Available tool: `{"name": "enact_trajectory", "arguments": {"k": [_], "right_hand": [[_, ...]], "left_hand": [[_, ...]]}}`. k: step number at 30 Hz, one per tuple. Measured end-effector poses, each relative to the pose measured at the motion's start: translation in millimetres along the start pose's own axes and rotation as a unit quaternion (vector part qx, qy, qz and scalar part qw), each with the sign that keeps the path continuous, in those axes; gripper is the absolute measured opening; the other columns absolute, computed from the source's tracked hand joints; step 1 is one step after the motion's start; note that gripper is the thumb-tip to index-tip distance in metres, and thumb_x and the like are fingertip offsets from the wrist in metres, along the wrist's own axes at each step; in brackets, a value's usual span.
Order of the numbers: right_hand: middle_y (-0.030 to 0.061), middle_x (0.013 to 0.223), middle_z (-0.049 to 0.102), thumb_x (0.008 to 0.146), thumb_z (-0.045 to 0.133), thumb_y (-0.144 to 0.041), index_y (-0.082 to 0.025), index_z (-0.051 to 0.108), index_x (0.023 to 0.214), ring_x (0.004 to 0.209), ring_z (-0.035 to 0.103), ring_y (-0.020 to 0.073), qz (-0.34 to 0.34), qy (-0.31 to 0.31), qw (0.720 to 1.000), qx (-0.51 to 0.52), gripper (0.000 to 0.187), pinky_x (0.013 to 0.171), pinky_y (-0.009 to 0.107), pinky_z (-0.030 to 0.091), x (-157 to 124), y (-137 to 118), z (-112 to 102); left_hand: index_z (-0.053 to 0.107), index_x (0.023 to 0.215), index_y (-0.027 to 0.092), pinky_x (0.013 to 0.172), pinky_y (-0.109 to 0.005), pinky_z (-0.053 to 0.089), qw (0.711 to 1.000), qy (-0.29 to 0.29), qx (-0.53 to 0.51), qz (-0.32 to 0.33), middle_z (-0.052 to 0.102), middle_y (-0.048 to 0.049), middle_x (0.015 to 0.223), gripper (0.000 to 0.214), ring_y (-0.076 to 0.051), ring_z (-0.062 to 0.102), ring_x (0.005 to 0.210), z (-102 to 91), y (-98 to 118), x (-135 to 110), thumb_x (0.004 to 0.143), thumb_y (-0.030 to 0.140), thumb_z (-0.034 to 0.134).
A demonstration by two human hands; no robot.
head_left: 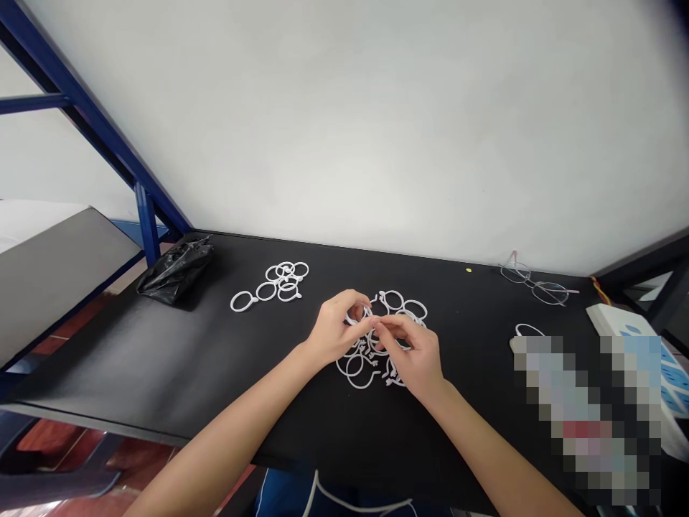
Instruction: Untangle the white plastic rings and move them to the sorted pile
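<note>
- Black table (pixel 161 373) against a pale wall carries everything.
- Left hand (pixel 336 327), fingers curled, pinches a white ring (pixel 359 316) just above the ring pile (pixel 366 362).
- Right hand (pixel 417 355), fingers bent close, nips the same ring from the other side.
- Second ring cluster (pixel 280 281) lies left of the pile, with a black bag (pixel 175 273) farther left.
- Eyeglasses (pixel 532 287) sit well right of the pile.

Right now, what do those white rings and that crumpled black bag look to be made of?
The white rings look like moulded plastic, matt and uniform, each thin with a small tab; I can't be certain. The black bag seems thin plastic film: crumpled, with glossy highlights on its folds.
</note>
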State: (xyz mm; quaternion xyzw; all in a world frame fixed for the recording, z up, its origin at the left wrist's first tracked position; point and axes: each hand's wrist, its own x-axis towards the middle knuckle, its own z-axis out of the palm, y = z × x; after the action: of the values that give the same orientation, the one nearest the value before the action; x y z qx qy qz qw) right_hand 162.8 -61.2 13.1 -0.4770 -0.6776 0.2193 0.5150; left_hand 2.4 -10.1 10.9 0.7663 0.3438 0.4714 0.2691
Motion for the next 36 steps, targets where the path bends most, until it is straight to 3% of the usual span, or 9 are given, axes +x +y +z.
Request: {"name": "enact_trajectory", "arguments": {"k": [10, 16, 36], "right_hand": [[0.0005, 0.075, 0.070, 0.089, 0.060, -0.016, -0.021, 0.065, 0.094, 0.055, 0.068, 0.0123, -0.047, -0.009, 0.998, 0.045, 0.009, 0.055, 0.024, 0.058, -4.3, 0.1, -1.1], [-0.0003, 0.073, 0.072, 0.089, 0.060, -0.018, -0.023, 0.067, 0.098, 0.054, 0.068, 0.0130, -0.075, 0.004, 0.997, 0.036, 0.012, 0.053, 0.025, 0.057, -6.2, -0.9, 0.0], [-0.0014, 0.069, 0.073, 0.090, 0.058, -0.016, -0.023, 0.069, 0.099, 0.053, 0.067, 0.0125, -0.084, 0.013, 0.996, 0.031, 0.016, 0.053, 0.024, 0.056, -6.1, -1.5, 0.8]], "left_hand": [[0.060, 0.089, 0.015, 0.060, -0.025, 0.044, 0.999, 0.022, -0.019, 0.044, 0.054, -0.0006, 0.067, 0.035, -0.012, 0.051, 0.061, 0.0, 5.2, -0.6, 0.093, 0.047, 0.045], [0.060, 0.087, 0.016, 0.056, -0.024, 0.041, 0.997, 0.024, -0.032, 0.068, 0.050, 0.0015, 0.063, 0.047, -0.011, 0.046, 0.057, -1.8, 3.4, 0.0, 0.082, 0.062, 0.055], [0.057, 0.088, 0.016, 0.054, -0.023, 0.036, 0.995, 0.033, -0.009, 0.098, 0.042, 0.0039, 0.061, 0.038, -0.009, 0.038, 0.055, 0.5, 0.3, -1.0, 0.088, 0.054, 0.053]]}}
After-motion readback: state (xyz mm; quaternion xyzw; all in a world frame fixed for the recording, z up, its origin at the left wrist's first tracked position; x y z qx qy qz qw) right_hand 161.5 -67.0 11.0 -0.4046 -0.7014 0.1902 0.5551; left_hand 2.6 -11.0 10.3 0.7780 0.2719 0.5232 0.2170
